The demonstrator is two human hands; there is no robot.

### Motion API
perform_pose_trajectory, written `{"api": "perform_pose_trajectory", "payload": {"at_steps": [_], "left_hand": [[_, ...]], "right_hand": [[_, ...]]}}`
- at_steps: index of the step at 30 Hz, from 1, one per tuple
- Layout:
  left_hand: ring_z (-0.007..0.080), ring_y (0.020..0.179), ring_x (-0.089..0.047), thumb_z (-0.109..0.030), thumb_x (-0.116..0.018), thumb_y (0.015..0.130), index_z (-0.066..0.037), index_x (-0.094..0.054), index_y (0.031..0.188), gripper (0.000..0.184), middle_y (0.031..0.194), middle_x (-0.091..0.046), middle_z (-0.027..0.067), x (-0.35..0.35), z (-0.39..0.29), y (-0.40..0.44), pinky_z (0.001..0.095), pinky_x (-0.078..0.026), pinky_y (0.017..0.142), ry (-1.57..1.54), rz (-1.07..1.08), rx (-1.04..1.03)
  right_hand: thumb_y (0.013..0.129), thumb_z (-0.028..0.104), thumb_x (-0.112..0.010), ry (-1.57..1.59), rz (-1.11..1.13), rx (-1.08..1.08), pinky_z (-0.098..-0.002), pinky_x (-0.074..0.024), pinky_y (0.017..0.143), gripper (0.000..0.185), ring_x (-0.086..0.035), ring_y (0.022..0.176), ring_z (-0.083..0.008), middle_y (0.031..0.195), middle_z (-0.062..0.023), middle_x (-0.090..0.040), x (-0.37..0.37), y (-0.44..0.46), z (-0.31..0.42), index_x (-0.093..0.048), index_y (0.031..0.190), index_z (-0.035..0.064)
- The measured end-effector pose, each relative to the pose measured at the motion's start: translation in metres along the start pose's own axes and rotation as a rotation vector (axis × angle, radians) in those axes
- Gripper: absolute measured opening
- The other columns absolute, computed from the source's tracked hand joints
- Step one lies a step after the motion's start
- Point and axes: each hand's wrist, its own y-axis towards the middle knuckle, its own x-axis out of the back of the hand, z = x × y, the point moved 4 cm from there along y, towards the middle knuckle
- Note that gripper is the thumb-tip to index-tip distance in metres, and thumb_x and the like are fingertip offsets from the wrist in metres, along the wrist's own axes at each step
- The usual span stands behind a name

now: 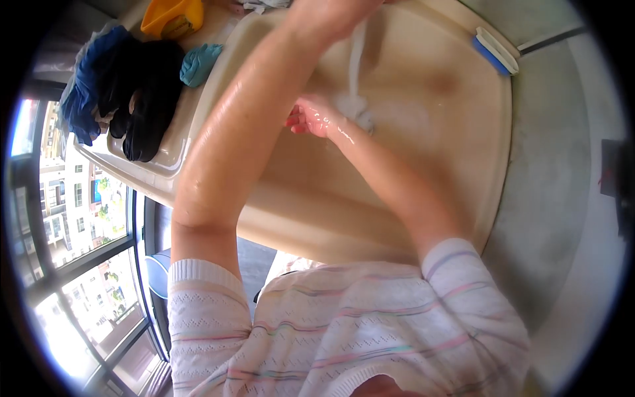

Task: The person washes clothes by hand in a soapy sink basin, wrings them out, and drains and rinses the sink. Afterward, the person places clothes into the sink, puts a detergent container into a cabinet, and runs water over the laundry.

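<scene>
Head view: beige basin [456,139] fills the upper middle of the frame, with a bright window [99,291] at left and a plain grey surface [559,152] at right. Thin white stream of water [356,63] drops from near the top edge into the basin; foamy patch where it lands, just beside the right wrist. Right hand [313,118]: over the basin, wet, fingers loosely bent in a half-spread cup, fingertips close to the left forearm [231,126], which passes in front. Left hand [347,12]: at the top edge, partly cut off by the frame; grip cannot be told. Both forearms glisten; the person's striped knit top [370,311] occupies the lower frame. Ledge [186,135] left of the basin bears a dark garment pile [149,99], blue cloth [92,86] at its outer side, and a crumpled teal cloth [200,65] just beside it; yellow container [173,16] above these. Blue-and-white brush [496,51] at the basin's far right corner. Blue bucket [158,272] below the ledge, near the window
</scene>
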Motion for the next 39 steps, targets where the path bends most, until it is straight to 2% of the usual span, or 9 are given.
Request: {"api": "perform_pose_trajectory", "payload": {"at_steps": [6,11,16,19,24,27,33,37,39], "left_hand": [[0.0184,0.081,-0.059,-0.030,-0.056,0.083,-0.001,-0.062,0.089,0.030,0.078,-0.062,0.0081,-0.053,0.136,-0.096,0.0321,-0.044,0.072,-0.072,0.275,0.336],[0.0302,0.077,-0.056,-0.026,-0.044,0.087,-0.004,-0.060,0.087,0.027,0.080,-0.061,0.0150,-0.058,0.158,-0.124,0.0413,-0.041,0.066,0.658,0.462,-0.384],[0.0316,0.078,-0.056,-0.032,-0.039,0.087,-0.006,-0.061,0.083,0.034,0.079,-0.061,0.0145,0.009,0.236,-0.090,0.0415,-0.041,0.068,1.024,0.136,0.118],[0.0338,0.080,-0.057,-0.035,-0.035,0.085,-0.007,-0.061,0.083,0.038,0.083,-0.061,0.0152,0.018,0.273,-0.090,0.0395,-0.043,0.070,0.897,0.193,0.656],[0.0327,0.082,-0.058,-0.024,-0.046,0.080,-0.005,-0.061,0.081,0.024,0.084,-0.062,0.0169,-0.002,0.302,-0.087,0.0378,-0.045,0.073,0.931,0.215,0.545],[0.0300,0.087,-0.058,-0.019,-0.051,0.077,-0.006,-0.062,0.087,0.019,0.089,-0.061,0.0161,-0.029,0.308,-0.104,0.0379,-0.044,0.077,1.206,0.411,0.487],[0.0258,0.101,-0.050,-0.013,-0.056,0.074,-0.007,-0.053,0.106,0.032,0.103,-0.055,0.0132,-0.053,0.244,-0.114,0.0390,-0.040,0.085,1.186,0.498,-0.016],[0.0229,0.110,-0.044,-0.009,-0.059,0.072,-0.007,-0.048,0.118,0.048,0.112,-0.051,0.0113,-0.058,0.218,-0.112,0.0397,-0.038,0.090,1.142,0.491,-0.142],[0.0240,0.111,-0.043,-0.008,-0.058,0.073,-0.009,-0.048,0.119,0.048,0.112,-0.051,0.0095,-0.053,0.223,-0.110,0.0407,-0.038,0.090,1.135,0.485,-0.017]], "right_hand": [[0.087,0.025,-0.053,0.397,0.019,0.161,-0.0328,-0.0498,0.060,0.024,-0.060,0.072,-0.0226,0.082,-0.0096,-0.058,0.033,0.015,0.001,-0.050,0.095,0.0028],[0.086,0.022,-0.053,0.413,0.003,0.259,-0.0330,-0.0507,0.060,0.025,-0.061,0.074,-0.0250,0.083,-0.0153,-0.059,0.025,-0.010,0.014,-0.052,0.094,-0.0017],[0.088,0.031,-0.044,0.543,-0.158,0.121,-0.0379,-0.0505,0.063,0.034,-0.058,0.080,-0.0227,0.093,-0.0115,-0.057,0.015,-0.040,0.013,-0.050,0.099,-0.0006],[0.082,0.019,-0.055,-0.143,-0.327,0.365,-0.0371,-0.0474,0.066,0.027,-0.056,0.082,-0.0219,0.094,-0.0113,-0.056,0.015,-0.067,0.014,-0.050,0.101,0.0017],[0.073,0.012,-0.062,-1.176,-0.639,1.035,-0.0433,-0.0395,0.077,0.027,-0.054,0.081,-0.0286,0.082,-0.0133,-0.056,-0.030,-0.119,0.005,-0.054,0.098,0.0049],[0.074,0.016,-0.061,-1.146,-0.383,1.226,-0.0454,-0.0325,0.083,0.020,-0.051,0.094,-0.0281,0.086,-0.0090,-0.057,-0.060,-0.129,-0.001,-0.060,0.093,0.0104],[0.082,0.032,-0.053,-1.344,-0.347,0.718,-0.0481,-0.0241,0.090,0.021,-0.045,0.111,-0.0138,0.104,-0.0030,-0.059,0.037,-0.066,0.020,-0.065,0.093,0.0184],[0.085,0.032,-0.050,-1.377,-0.430,0.211,-0.0357,-0.0421,0.080,0.029,-0.058,0.091,-0.0160,0.098,-0.0047,-0.062,0.131,-0.061,0.065,-0.060,0.104,0.0124],[0.085,0.032,-0.052,-1.040,-0.447,0.643,-0.0282,-0.0466,0.071,0.032,-0.060,0.079,-0.0133,0.091,-0.0041,-0.064,0.102,-0.108,0.126,-0.059,0.103,0.0074]]}}
